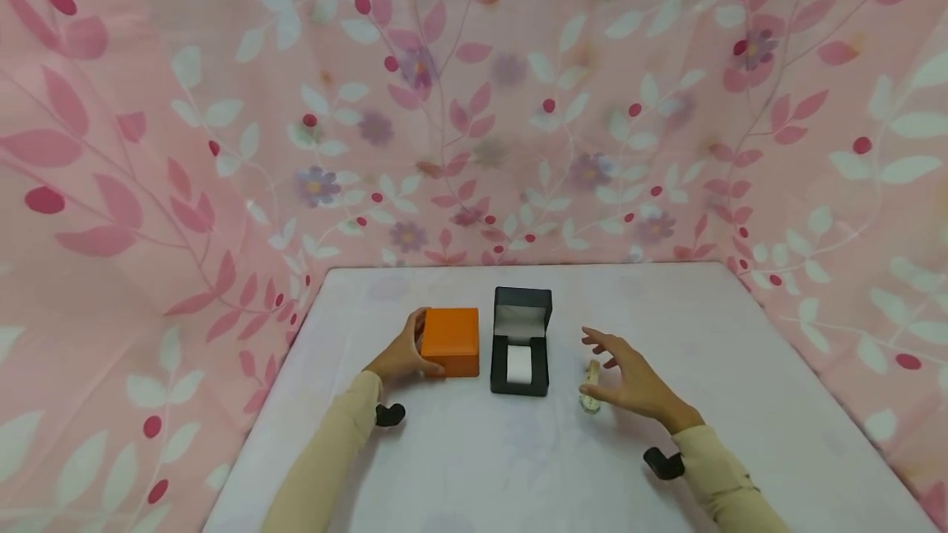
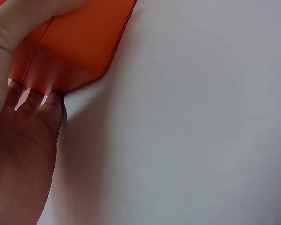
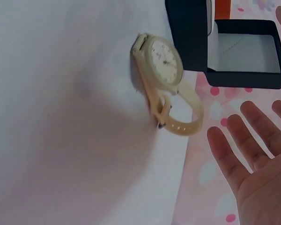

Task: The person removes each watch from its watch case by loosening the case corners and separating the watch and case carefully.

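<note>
On the left of the table my left hand (image 1: 403,352) grips an orange box (image 1: 450,340), thumb along its front side and fingers round the far left corner. In the left wrist view, fingertips press against the orange side of the box (image 2: 84,37). A wristwatch (image 1: 590,403) with a pale round dial and a cream strap lies at the right; the right wrist view shows the watch (image 3: 165,63) with its strap buckled in a loop. My right hand (image 1: 633,381) hovers beside and partly over it, fingers spread and holding nothing.
Between the hands stands a black watch box (image 1: 498,368), lid raised, with a white cushion (image 1: 519,364) inside. A white cloth covers the table (image 1: 459,459). Pink floral curtains (image 1: 474,146) hang close behind it and on both sides.
</note>
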A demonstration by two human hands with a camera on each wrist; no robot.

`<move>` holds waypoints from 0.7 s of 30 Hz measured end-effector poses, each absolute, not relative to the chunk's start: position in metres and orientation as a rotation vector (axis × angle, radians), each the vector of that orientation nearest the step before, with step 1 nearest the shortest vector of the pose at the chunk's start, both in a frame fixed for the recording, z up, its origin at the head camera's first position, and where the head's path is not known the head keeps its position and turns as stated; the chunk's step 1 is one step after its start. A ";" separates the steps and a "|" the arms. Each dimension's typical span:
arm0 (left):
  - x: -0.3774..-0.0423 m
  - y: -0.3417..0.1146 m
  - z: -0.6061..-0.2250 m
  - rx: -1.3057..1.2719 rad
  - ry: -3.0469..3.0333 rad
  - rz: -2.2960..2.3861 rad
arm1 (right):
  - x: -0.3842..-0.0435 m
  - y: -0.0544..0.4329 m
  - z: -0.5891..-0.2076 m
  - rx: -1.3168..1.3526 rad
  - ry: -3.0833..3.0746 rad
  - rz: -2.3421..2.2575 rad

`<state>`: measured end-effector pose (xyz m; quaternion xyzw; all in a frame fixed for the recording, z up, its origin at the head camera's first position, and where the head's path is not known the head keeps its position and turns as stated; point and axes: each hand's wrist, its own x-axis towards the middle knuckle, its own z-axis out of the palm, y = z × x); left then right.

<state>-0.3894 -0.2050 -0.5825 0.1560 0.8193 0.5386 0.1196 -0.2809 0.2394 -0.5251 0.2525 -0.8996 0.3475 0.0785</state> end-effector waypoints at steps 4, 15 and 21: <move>-0.374 -0.205 -0.582 0.454 2.382 1.567 | -0.283 0.231 -0.523 0.842 -2.648 1.075; -0.334 -0.202 -0.583 0.537 2.351 1.599 | -0.290 0.200 -0.524 0.970 -2.622 1.204; -0.327 -0.202 -0.586 0.570 2.299 1.675 | -0.296 0.174 -0.522 1.064 -2.595 1.232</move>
